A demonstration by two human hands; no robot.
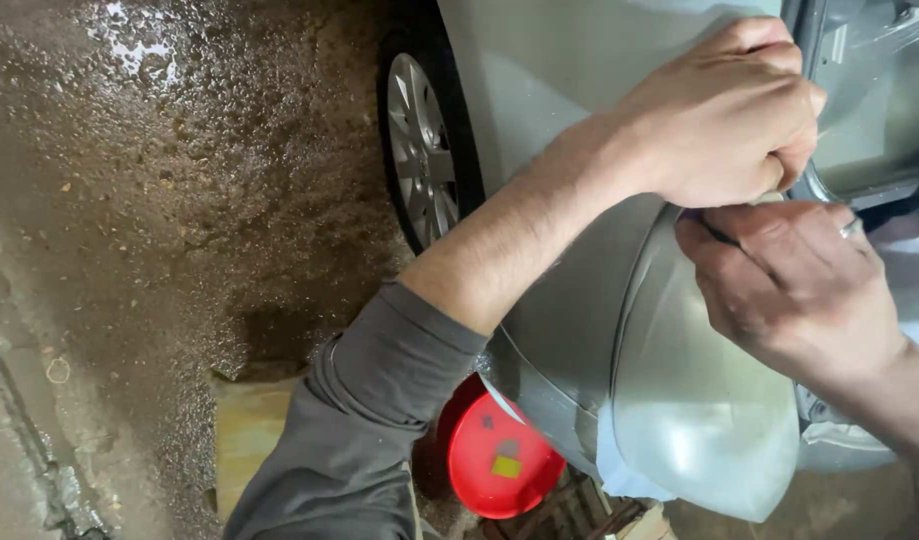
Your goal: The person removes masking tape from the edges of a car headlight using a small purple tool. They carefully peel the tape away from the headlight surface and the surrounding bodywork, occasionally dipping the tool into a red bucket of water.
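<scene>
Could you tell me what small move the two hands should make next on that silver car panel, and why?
Probably slide both hands a little further along the seam. The left hand is fisted at the edge of the silver car panel, the right hand pinches something thin and dark beside it, and clear film lies over the light below.

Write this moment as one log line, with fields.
left hand: fisted on car body | right hand: pinching thin dark tool | below: red lid

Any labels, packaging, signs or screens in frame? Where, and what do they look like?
Red round lid: bottom centre, below the car's bumper, beside the left sleeve.
Yellow square sticker: on that lid, near its middle.
Small dark sticker: on the lid, above the yellow one.
No signs or screens.
</scene>
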